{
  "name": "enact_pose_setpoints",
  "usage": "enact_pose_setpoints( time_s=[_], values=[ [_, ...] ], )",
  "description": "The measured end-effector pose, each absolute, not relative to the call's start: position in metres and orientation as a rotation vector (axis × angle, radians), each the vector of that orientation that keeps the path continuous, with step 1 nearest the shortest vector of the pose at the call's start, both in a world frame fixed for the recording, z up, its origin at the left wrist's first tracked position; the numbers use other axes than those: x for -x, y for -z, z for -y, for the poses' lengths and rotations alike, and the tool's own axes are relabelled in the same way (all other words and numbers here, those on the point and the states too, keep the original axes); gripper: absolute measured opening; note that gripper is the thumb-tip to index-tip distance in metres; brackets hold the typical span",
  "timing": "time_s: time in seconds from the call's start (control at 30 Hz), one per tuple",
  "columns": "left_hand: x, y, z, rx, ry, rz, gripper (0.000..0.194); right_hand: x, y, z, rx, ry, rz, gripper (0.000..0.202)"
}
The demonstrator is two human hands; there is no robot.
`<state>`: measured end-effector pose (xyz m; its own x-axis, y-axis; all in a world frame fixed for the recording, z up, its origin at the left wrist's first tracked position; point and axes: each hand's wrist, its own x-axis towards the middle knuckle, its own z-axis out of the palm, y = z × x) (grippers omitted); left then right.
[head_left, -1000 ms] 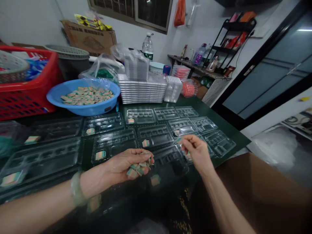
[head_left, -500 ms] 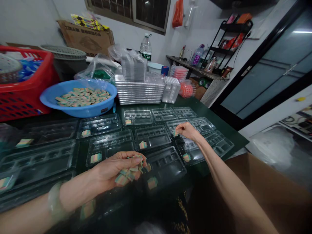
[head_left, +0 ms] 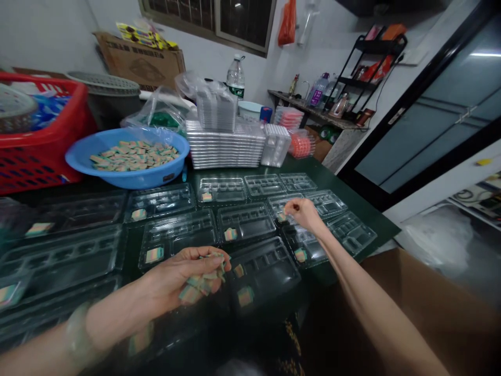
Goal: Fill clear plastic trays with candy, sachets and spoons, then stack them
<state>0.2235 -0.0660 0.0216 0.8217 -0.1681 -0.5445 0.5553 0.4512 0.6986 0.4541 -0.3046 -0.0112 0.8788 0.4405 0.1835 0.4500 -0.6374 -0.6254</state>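
The right hand (head_left: 305, 212), pinched over a crosswise compartment tray (head_left: 278, 201), hold unclear, is nearer than the left hand (head_left: 182, 271), half-curled around striped pieces (head_left: 199, 286).

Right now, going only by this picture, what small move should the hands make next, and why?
Probably the right hand should reach for another piece from the pile of striped pieces in the left hand: one piece appears to lie just below the right hand, while the rightmost back-row tray shows none.
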Motion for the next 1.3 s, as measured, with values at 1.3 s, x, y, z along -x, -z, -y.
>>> enact_pose_setpoints(
  time_s=[1.3],
  values=[
    [-0.207,-0.019,0.045,-0.940,0.290,-0.479,0.016,-0.282,0.006,0.249,2.685,0.061,1.292,0.008]
  ],
)
